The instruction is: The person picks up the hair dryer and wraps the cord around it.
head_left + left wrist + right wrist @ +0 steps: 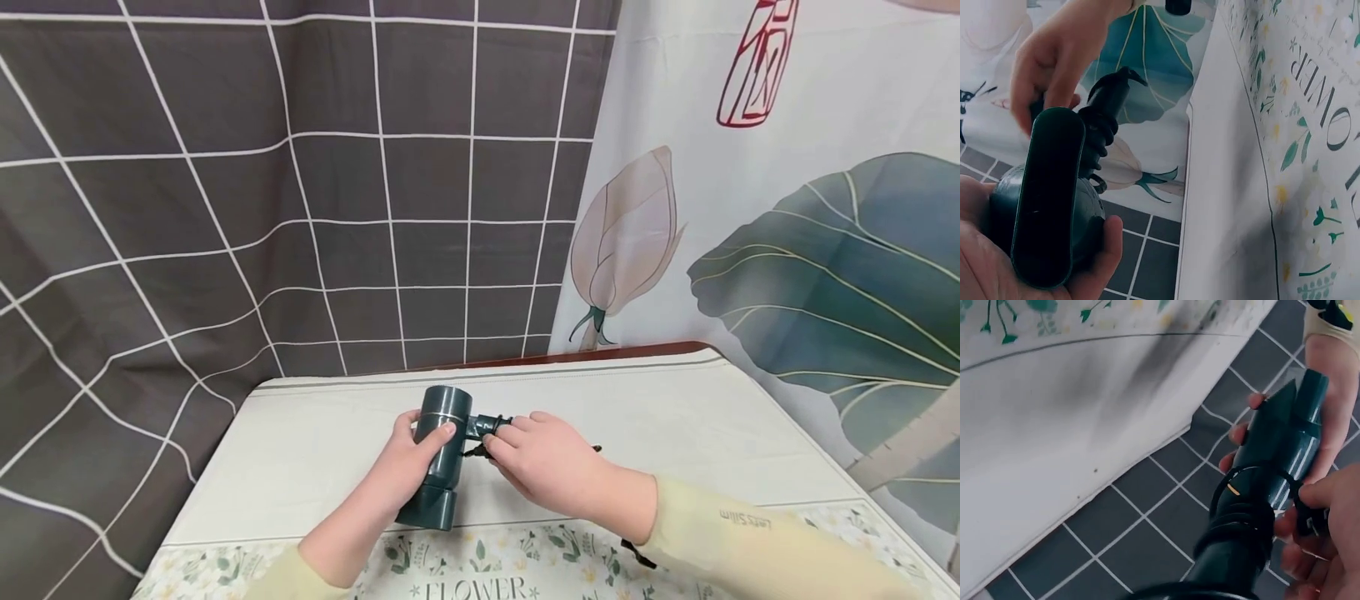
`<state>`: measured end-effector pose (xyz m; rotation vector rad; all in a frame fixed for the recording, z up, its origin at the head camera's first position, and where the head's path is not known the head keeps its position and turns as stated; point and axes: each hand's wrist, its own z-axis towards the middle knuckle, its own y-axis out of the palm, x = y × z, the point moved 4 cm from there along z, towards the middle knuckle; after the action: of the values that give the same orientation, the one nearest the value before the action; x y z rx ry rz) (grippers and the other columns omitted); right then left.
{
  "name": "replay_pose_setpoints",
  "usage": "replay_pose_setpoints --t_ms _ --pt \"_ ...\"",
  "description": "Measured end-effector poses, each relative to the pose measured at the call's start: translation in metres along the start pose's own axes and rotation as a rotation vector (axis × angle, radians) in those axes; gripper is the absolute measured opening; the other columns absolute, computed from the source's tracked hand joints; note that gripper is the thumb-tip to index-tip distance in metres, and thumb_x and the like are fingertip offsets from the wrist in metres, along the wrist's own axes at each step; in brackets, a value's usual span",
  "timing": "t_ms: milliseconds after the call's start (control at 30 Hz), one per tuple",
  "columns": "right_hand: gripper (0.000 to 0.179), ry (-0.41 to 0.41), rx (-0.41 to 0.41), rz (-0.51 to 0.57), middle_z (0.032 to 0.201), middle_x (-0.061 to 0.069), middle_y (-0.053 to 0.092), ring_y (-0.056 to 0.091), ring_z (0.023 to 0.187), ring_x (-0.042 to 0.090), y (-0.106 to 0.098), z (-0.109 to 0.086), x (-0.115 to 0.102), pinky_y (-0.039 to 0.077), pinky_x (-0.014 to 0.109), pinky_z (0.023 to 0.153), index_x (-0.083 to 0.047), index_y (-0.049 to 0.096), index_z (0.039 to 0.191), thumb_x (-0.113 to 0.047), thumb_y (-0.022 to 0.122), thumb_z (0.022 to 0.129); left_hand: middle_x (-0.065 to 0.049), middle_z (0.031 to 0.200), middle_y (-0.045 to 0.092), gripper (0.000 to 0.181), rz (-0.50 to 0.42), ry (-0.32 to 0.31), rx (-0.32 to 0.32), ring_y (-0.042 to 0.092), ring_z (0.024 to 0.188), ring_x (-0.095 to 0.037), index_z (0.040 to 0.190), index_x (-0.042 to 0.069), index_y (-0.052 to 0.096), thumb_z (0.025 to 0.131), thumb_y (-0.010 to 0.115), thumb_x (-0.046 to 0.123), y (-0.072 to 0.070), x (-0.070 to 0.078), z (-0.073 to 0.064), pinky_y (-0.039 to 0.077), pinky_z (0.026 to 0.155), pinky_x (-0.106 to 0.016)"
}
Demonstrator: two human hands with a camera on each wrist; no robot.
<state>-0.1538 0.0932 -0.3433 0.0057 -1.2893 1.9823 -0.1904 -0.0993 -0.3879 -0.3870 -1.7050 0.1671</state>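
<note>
A dark green hair dryer (442, 454) is held above the white tablecloth, its barrel tilted. My left hand (408, 462) grips the barrel, thumb across the front and fingers behind. In the left wrist view, the flat nozzle (1050, 200) faces the camera, above the left palm. The black power cord (1241, 519) is coiled round the handle in several turns, best seen in the right wrist view. With curled fingers, my right hand (543, 462) holds part of the cord beside the handle. The right hand partly hides the handle in the head view.
The table bears a white cloth (300, 450) with a floral printed strip and the word FLOWER along its near side. Behind hangs a dark grey curtain (337, 192) with white grid lines. A pale curtain (675, 333) with lotus prints hangs at the right.
</note>
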Motion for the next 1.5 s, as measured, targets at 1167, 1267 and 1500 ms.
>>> replay_pose_setpoints --t_ms 1167,1267,1500 --pt "0.023 0.384 -0.363 1.282 0.098 -0.003 0.067 0.064 0.084 0.011 0.050 -0.025 0.063 0.055 0.034 0.075 -0.011 0.062 0.121 -0.022 0.050 0.105 -0.019 0.128 0.054 0.070 -0.066 0.123 -0.245 0.065 0.086 -0.025 0.142 0.009 0.029 0.094 0.066 0.044 0.003 0.017 -0.018 0.054 0.069 -0.041" --pt "0.033 0.347 -0.293 1.572 0.107 0.005 0.068 0.066 0.092 0.016 0.067 -0.030 0.047 0.056 0.035 0.077 -0.003 0.056 0.129 -0.025 0.047 0.105 -0.021 0.132 0.052 0.074 -0.128 0.075 -0.222 0.064 0.089 -0.026 0.146 0.009 0.027 0.094 0.064 0.048 0.005 0.010 -0.016 0.053 0.072 -0.041" --pt "0.052 0.682 -0.090 1.957 0.116 0.016 0.065 0.065 0.096 0.022 0.103 -0.026 0.000 0.052 0.034 0.081 0.005 0.043 0.139 -0.033 0.046 0.105 -0.026 0.140 0.044 0.090 -0.175 -0.006 -0.063 0.062 0.095 -0.028 0.153 0.006 0.020 0.092 0.060 0.059 0.009 -0.006 -0.004 0.050 0.078 -0.042"
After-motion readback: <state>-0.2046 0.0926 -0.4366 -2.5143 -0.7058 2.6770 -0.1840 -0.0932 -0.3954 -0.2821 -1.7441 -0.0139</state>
